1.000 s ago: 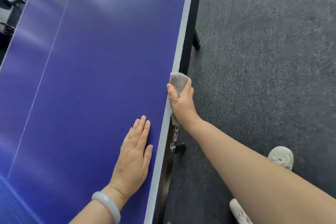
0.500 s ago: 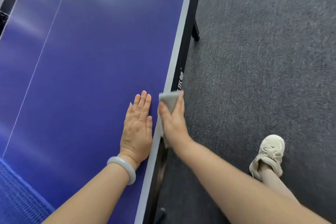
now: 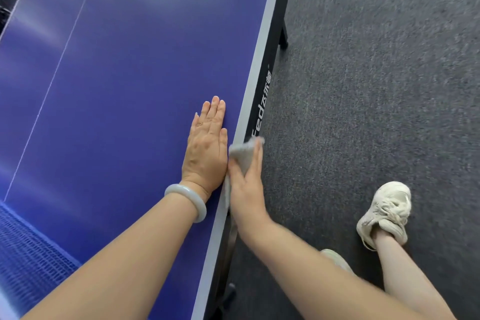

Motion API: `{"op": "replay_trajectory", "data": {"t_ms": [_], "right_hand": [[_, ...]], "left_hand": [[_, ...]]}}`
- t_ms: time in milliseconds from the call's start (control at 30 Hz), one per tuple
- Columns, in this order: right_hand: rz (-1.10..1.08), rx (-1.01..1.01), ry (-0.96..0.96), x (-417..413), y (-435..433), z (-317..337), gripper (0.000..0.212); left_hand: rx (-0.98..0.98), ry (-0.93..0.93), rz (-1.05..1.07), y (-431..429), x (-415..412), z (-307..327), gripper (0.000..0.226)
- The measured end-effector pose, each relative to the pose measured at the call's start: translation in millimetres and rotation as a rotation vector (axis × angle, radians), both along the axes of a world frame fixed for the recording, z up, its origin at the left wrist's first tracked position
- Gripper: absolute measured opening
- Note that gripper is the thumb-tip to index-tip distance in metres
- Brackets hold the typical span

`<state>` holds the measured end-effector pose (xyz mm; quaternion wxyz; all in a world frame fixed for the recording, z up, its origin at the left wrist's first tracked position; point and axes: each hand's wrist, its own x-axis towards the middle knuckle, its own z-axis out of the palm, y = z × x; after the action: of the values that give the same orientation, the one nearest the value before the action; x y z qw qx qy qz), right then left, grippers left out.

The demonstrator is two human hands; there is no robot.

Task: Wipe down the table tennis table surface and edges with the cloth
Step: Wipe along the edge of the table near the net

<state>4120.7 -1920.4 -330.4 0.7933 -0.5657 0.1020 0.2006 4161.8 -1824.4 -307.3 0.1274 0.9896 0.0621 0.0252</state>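
Fingers [image 3: 257, 161], right hand [image 3: 245, 189] — gripping cloth [image 3: 242, 154] over table edge [image 3: 262, 41].

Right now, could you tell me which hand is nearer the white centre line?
Left. The left hand lies flat on the table, right of the line; the right hand holds the cloth on the edge, farther off.

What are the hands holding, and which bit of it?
The right hand grips the grey cloth by its near part, folded over the table edge; its far end pokes out. The left hand holds nothing, flat on the table.
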Motion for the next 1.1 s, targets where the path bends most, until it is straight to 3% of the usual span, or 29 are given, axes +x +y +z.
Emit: {"op": "replay_trajectory", "data": {"t_ms": [133, 400, 600, 767, 1000, 1067, 1100], "right_hand": [[-0.046, -0.049, -0.009, 70.3, 1.2, 1.3, 0.067], [0.158, -0.181, 0.027, 57.3, -1.4, -12.6, 0.081], [0.137, -0.241, 0.060, 47.2, -1.4, 1.5, 0.077], [0.162, -0.247, 0.090, -20.7, -3.0, 14.7, 0.074], [0.536, -0.065, 0.552, -131.2, -35.0, 45.5, 0.069], [0.516, 0.016, 0.789, -119.9, -33.5, 46.1, 0.052], [0.481, 0.084, 0.876, -109.1, -33.9, 48.0, 0.032]], "left_hand": [[-0.024, -0.012, -0.015, 2.2, -1.4, -0.6, 0.049], [-0.311, -0.023, 0.051, -1.4, -20.1, 14.4, 0.042], [0.006, 0.129, -0.134, 3.4, -88.5, 16.4, 0.052], [0.024, 0.080, -0.131, 7.9, -92.7, 5.8, 0.051], [0.004, 0.049, -0.111, 7.2, -93.3, 5.3, 0.050], [0.014, 0.051, -0.105, 6.6, -94.5, 5.2, 0.049], [0.015, 0.052, -0.100, 5.9, -94.9, 5.0, 0.049]]}}
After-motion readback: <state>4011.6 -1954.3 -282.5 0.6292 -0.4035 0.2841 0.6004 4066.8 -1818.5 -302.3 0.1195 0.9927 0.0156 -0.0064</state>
